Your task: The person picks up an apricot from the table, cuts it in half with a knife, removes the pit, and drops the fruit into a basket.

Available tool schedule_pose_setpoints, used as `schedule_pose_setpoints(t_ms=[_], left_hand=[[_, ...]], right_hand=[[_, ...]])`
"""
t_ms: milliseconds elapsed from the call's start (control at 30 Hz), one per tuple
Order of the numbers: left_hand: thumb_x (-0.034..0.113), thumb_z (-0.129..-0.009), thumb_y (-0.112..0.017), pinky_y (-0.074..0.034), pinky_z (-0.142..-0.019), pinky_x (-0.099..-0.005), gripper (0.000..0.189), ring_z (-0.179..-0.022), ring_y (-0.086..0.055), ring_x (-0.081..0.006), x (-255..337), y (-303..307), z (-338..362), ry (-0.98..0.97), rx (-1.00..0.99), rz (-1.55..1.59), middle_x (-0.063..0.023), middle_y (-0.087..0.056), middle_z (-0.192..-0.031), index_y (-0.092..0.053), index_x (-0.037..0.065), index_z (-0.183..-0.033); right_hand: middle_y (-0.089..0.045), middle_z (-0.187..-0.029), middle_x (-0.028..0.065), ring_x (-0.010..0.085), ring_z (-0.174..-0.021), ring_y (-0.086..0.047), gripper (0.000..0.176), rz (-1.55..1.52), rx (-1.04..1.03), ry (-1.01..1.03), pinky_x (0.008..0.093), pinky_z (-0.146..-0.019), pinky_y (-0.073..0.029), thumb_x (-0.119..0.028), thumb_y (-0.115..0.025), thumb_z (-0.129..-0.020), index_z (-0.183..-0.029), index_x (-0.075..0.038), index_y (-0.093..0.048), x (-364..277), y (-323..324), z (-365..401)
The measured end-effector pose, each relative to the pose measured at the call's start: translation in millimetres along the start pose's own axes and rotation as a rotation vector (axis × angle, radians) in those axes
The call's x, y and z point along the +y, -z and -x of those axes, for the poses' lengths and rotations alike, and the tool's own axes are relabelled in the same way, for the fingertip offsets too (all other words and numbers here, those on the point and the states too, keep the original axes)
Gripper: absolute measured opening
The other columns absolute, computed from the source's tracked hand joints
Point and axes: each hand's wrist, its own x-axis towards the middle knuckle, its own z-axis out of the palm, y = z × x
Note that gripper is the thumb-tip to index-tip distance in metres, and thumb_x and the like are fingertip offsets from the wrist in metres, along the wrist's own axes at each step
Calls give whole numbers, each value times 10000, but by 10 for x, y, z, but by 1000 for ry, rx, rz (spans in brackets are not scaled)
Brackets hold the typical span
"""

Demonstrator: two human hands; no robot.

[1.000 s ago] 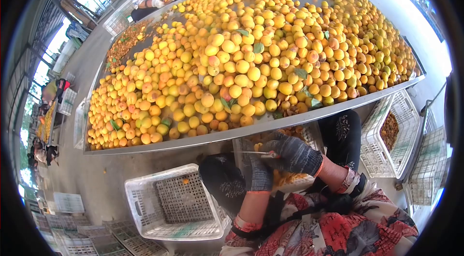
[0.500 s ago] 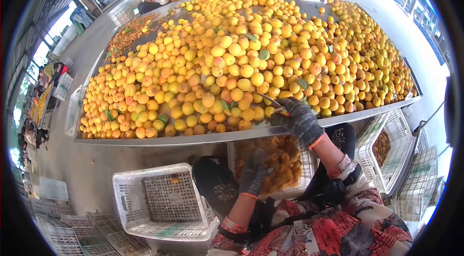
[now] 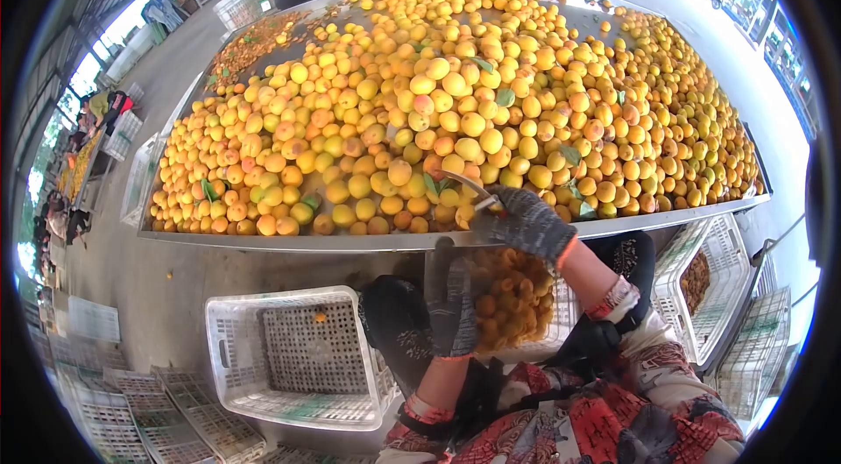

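Left hand: fingers extended, left of the fruit pieces between the knees. Right hand: fingers curled around thin tool at the table's near rim. Tip projects past fingers toward whole fruit; contact unclear.

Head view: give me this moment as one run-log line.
right hand: holds curved tool by fruit | left hand: open, near crate
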Motion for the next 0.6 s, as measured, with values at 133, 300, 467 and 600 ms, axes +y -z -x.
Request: schedule_pose_setpoints(t_ms=[133,300,467,600], left_hand=[[234,-886,-508,-375,-932,-299,437,-1086,-459,-184,206,-40,-16,-260,-39,-101,-102,-482,-1199,-412,-22,-1227],[261,-882,-513,-367,-932,-318,457,-1076,-445,-164,129,77,-43,-200,-17,96,-76,-464,-1210,-402,13,-1249],[369,-882,-477,-422,-853,-297,500,-980,-472,-155,125,86,-78,-243,1,440,-47,-487,-1120,-410,30,-1244],[383,-874,-486,-420,-850,-285,511,-973,-475,-150,74,170,-42,-149,29,221,-44,-485,-1132,-410,45,-1249]], right_hand=[[-610,-873,24,83,-762,-539,295,-115,-200,86,244,-672,-471,-176,-653,-786,-1034,-37,-573,30,-39,240],[-597,-951,66,97,-811,-561,444,-195,-192,-217,226,-705,-459,-126,-638,-795,-1190,-25,-462,-327,-47,502],[-583,-1008,128,221,-945,-571,410,-296,43,352,310,-797,-449,-11,-597,-786,-1168,36,-456,-100,-206,758],[-542,-1061,176,328,-945,-550,328,673,91,747,381,-802,-448,-30,-575,-773,-1089,41,-529,51,-284,877]])
